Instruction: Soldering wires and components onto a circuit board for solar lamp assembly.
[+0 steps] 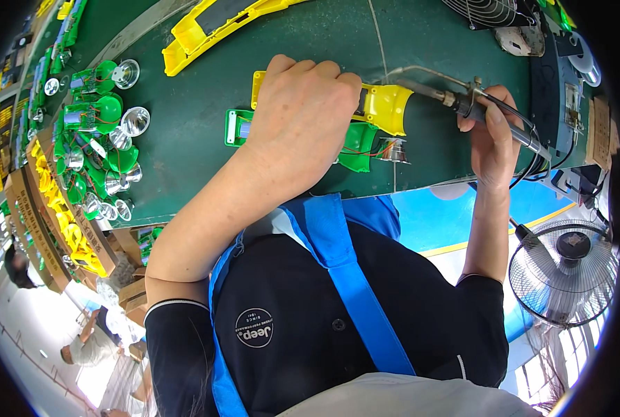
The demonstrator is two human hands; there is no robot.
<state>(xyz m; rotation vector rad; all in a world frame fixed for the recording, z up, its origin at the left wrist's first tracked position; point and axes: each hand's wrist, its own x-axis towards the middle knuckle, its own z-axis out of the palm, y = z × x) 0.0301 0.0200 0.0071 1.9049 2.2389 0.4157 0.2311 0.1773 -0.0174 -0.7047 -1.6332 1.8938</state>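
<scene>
My left hand [306, 115] is curled over a yellow plastic casing half [391, 111], its knuckles toward the far side. Its fingertips are hidden, so what they hold cannot be made out. A green casing half [357, 161] lies on the near side of the yellow one, partly beneath my hand and wrist. Thin red wires run from it to a silver reflector cup [395, 150]. At the right, my right hand [494, 135] grips a soldering iron [464, 106] with a thin curved metal tube along it. The iron's tip points left, toward the yellow casing.
Green casings with silver reflectors [135, 121] crowd the left of the green bench [185, 139]. Another yellow casing [192, 42] lies at the far side. A dark box-shaped unit [557, 90] with cables stands right; a standing fan [567, 274] is below. Yellow parts [63, 215] fill a carton at left.
</scene>
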